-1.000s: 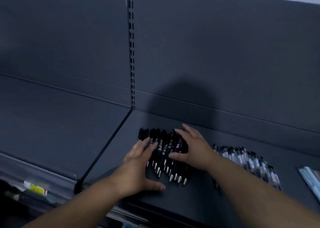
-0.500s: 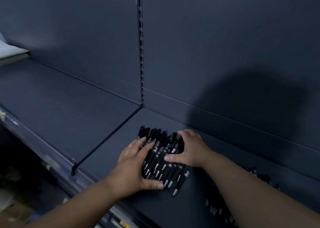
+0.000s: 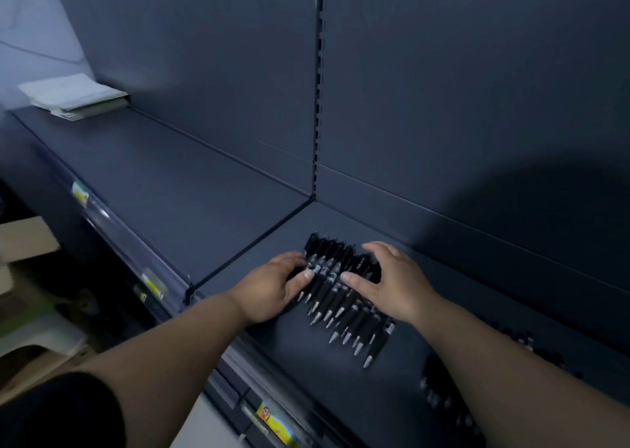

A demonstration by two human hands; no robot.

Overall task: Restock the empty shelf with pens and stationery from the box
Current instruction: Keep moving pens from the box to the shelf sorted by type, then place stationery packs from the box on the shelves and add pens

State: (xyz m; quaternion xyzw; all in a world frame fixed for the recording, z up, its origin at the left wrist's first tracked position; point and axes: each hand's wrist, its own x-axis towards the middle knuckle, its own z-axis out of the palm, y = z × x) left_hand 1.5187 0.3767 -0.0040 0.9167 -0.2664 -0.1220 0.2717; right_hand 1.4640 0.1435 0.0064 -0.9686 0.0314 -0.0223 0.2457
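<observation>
A dark shelf (image 3: 191, 188) was seen running from the upper left of the frame to the lower right, backed by a plain dark panel (image 3: 443, 89). The panel was split by 1 slotted upright (image 3: 318, 72), and a thin divider (image 3: 252, 246) was set across the shelf below it. A clear price rail (image 3: 116, 222) with small labels was fixed along the front edge. A pale stack of paper goods (image 3: 75, 96) was laid at the shelf's far end, upper left, with bare shelf between it and the divider.

Just right of the divider, at centre frame, a row of black pens (image 3: 344, 308) was laid flat, tips toward the front edge. The left hand (image 3: 269, 291) was curled against the row's left side, thumb on the barrels. The right hand (image 3: 392, 284) was cupped over the far ends, thumb on top. More pens (image 3: 439, 393), blurred, were laid at lower right.
</observation>
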